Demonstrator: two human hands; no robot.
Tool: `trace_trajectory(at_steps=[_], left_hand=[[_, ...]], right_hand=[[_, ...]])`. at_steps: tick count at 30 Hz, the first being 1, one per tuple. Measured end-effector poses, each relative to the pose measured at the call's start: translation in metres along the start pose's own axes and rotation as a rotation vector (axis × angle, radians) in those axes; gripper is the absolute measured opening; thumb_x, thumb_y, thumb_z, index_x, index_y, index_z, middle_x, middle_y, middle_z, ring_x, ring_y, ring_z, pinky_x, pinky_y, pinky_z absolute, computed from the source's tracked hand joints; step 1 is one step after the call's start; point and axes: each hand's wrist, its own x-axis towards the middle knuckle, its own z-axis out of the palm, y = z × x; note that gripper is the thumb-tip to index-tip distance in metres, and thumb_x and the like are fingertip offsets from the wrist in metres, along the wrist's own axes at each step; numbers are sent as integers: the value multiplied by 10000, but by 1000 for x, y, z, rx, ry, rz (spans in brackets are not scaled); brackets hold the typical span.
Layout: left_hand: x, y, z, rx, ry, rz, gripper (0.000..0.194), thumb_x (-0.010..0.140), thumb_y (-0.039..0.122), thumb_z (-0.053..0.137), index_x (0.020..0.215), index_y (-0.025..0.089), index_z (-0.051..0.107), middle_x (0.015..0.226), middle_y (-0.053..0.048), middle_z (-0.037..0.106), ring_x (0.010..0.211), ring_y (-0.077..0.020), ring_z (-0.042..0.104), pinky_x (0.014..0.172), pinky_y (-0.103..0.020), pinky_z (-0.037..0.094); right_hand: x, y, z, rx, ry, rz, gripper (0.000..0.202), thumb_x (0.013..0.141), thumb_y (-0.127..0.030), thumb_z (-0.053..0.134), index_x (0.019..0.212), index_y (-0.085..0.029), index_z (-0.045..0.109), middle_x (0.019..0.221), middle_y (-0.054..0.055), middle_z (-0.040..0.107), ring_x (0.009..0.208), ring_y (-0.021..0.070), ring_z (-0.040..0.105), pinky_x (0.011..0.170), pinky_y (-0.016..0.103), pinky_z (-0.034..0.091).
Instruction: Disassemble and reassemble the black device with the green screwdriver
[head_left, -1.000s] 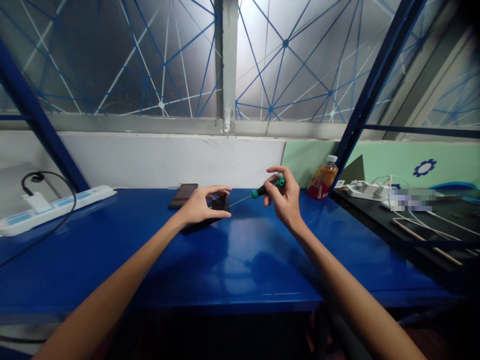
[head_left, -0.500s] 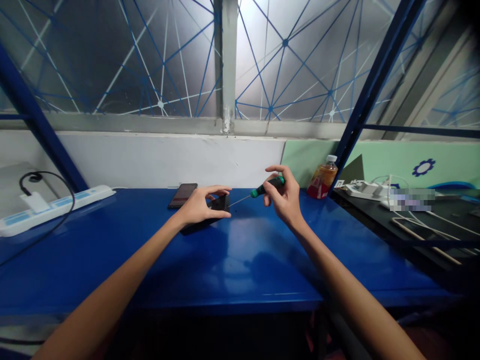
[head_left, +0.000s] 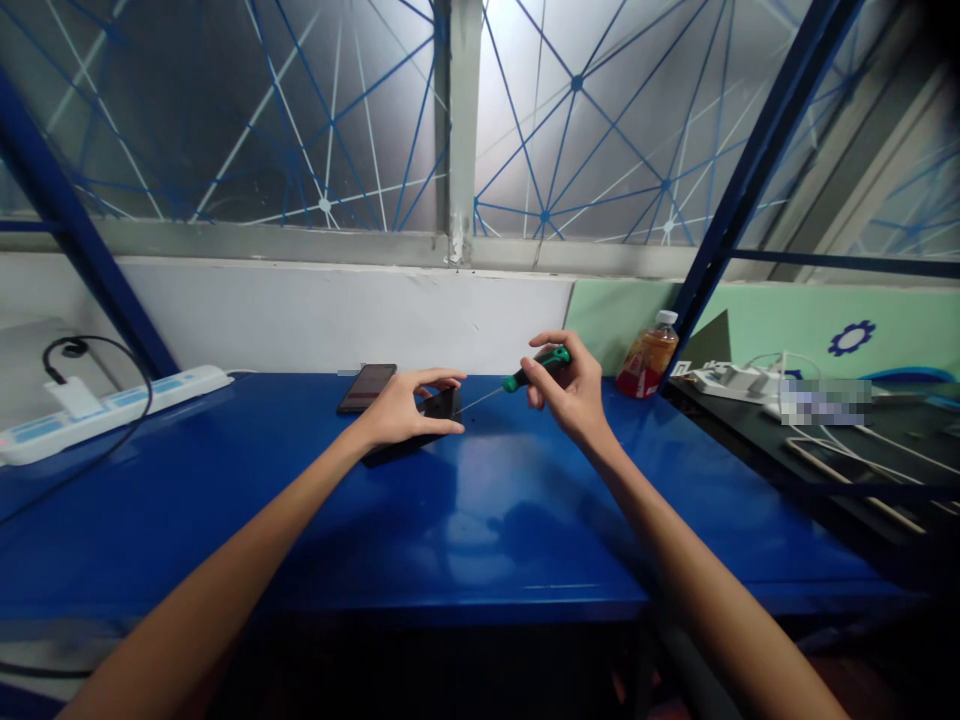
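This looks like a workshop or office workstation. A blue bench (head_left: 480,575) with 2 posts (head_left: 97,258) sits below patterned windows (head_left: 262,110), with a power strip (head_left: 184,388) and screwdriver (head_left: 511,384).

Blue glossy desk (head_left: 480,540) stands below frosted, line-patterned windows (head_left: 255,120); white wall (head_left: 337,318) meets green panel (head_left: 787,310). Pale light comes through the panes.
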Motion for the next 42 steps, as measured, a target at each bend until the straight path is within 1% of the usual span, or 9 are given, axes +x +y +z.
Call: trace_trajectory(at_steps=[5, 9, 11, 17, 23, 28, 33, 37, 42], left_hand=[[0, 0, -1, -1, -2, -2, 628, 663, 384, 804, 1251, 271, 611, 1211, -76, 667, 1123, -279, 600, 951, -456, 458], [0, -1, 0, 12, 7, -7, 618, 660, 399, 809, 1233, 264, 621, 1215, -72, 667, 1116, -275, 603, 934, -446, 470], [0, -1, -1, 13, 12, -11, 619, 658, 401, 812, 1232, 267, 622, 1215, -68, 667, 1112, -270, 603, 938, -441, 470], [0, 1, -1, 14, 12, -17, 620, 660, 390, 805, 1238, 259, 622, 1202, -68, 673, 1110, -269, 604, 943, -441, 466], [0, 0, -2, 18, 16, -18, 609, 658, 377, 800, 1231, 264, 627, 1197, -65, 675, 1111, -271, 605, 937, -441, 466], [0, 0, -1, 28, 14, -10, 616, 661, 395, 803, 1235, 261, 624, 1215, -70, 668, 1121, -273, 602, 932, -432, 469], [0, 0, -2, 58, 14, -2, 608, 678, 419, 791, 1236, 247, 622, 1246, -75, 654, 1128, -264, 599, 933, -413, 474], [1, -9, 4, 131, -52, 7, 614, 671, 439, 788, 1228, 236, 628, 1216, -79, 671, 1104, -266, 613, 916, -397, 481], [0, -24, 15, 234, -169, -7, 696, 635, 468, 802, 1262, 238, 604, 1196, -75, 683, 1103, -277, 623, 948, -397, 458]], right_hand=[[0, -5, -2, -102, 16, 51, 314, 785, -468, 713, 809, -194, 562, 477, -75, 504, 302, 66, 435, 302, 197, 321], [1, -3, -5, -32, -60, 42, 301, 830, -446, 662, 966, -204, 548, 514, -70, 560, 377, 95, 520, 390, 213, 425], [2, -2, -5, 7, -84, 50, 309, 827, -427, 667, 1002, -211, 532, 541, -70, 574, 393, 100, 538, 400, 217, 436], [1, -1, -3, -69, -23, 81, 326, 788, -416, 718, 972, -201, 556, 478, -89, 533, 332, 89, 495, 363, 205, 412], [2, 3, -5, -6, -92, 51, 372, 801, -373, 697, 1080, -214, 509, 693, -40, 632, 423, 96, 579, 399, 207, 450], [2, 1, -4, -30, -60, 82, 380, 783, -399, 722, 1049, -210, 526, 529, -86, 556, 358, 102, 540, 364, 205, 437], [0, -3, 0, -56, -7, 84, 389, 760, -453, 741, 1003, -215, 551, 507, -82, 553, 332, 100, 512, 328, 201, 399], [-1, 2, 2, -162, 11, 67, 333, 807, -482, 687, 960, -214, 563, 497, -71, 554, 334, 99, 505, 358, 211, 394], [1, 21, -5, -458, 18, -1, 271, 838, -466, 642, 898, -208, 585, 504, -42, 569, 399, 117, 535, 453, 231, 417]])
